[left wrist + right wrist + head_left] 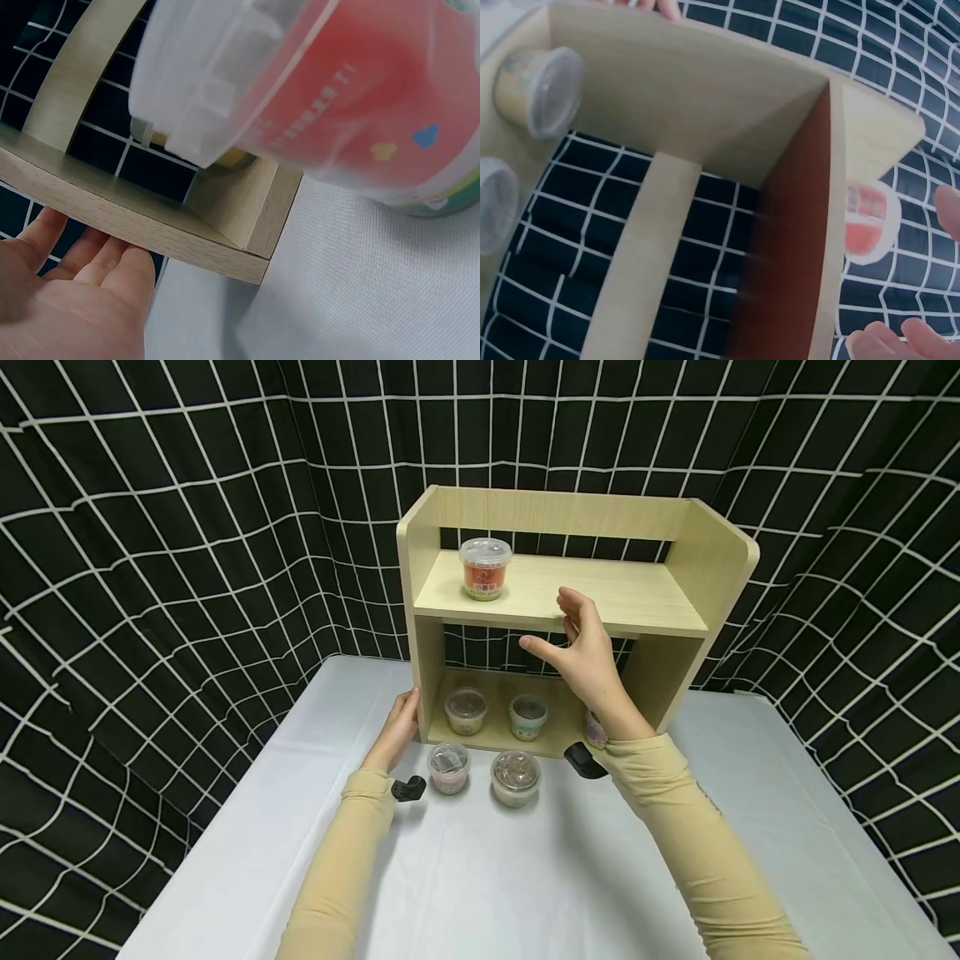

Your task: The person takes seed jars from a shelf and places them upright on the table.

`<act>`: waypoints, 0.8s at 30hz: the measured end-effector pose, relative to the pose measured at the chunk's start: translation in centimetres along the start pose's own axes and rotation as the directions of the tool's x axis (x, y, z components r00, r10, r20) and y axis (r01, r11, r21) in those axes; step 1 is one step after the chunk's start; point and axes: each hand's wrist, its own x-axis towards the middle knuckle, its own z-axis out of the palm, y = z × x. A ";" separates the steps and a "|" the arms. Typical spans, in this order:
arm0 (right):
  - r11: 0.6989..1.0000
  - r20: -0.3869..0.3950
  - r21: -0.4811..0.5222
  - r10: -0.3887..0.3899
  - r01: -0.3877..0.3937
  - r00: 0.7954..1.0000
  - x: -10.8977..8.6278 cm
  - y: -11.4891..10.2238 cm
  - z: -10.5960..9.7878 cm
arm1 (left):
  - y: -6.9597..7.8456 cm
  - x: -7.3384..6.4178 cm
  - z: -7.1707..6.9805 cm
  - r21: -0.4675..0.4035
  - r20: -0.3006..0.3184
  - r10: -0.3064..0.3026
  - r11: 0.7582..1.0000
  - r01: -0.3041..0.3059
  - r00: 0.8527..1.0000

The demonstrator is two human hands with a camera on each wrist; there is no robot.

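Observation:
A lidded plastic tub with a red label [485,570] stands on the upper board of a small wooden shelf unit [630,593], left of its middle. To the right of that tub, my right hand [588,664] is raised before the board's front edge, thumb and fingers apart and nothing between them. My left hand [397,731] rests against the outside of the unit's left side panel. Its extended fingers [112,266] touch the wood in the left wrist view. The right wrist view catches only some right fingertips [900,341] near the red-label tub [870,221].
On the lower board stand a yellowish tub [466,712], a green one [528,718] and a purple one [595,729], partly behind my right arm. A pink tub [448,768] and a whitish tub [515,778] stand on the white-covered table [465,877]. Black gridded cloth [187,568] surrounds it.

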 end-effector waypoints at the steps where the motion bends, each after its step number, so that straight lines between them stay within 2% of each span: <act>1: 1.000 -0.002 0.005 -0.001 0.001 1.000 0.3 -0.1 0.0 | -0.3 0.2 -0.1 0.000 -0.011 0.001 1.000 -0.001 1.000; 6: 1.000 -0.014 0.020 0.021 -0.021 1.000 1.9 -0.6 0.1 | -1.2 0.9 -0.5 0.032 -0.047 0.008 0.999 -0.006 0.999; 16: 0.998 -0.028 -0.024 0.051 -0.052 0.998 4.9 -1.5 0.7 | -1.8 0.8 -0.3 0.016 -0.039 0.037 0.999 -0.036 0.999; 20: 0.998 -0.037 -0.027 0.064 -0.065 0.997 5.9 -1.9 0.9 | -1.6 0.6 -0.2 -0.006 -0.028 0.030 1.000 -0.031 0.999; 24: 0.995 -0.042 -0.035 0.090 -0.091 0.995 6.8 -2.1 1.3 | -0.5 -0.1 0.0 -0.038 -0.003 0.027 0.999 -0.027 1.000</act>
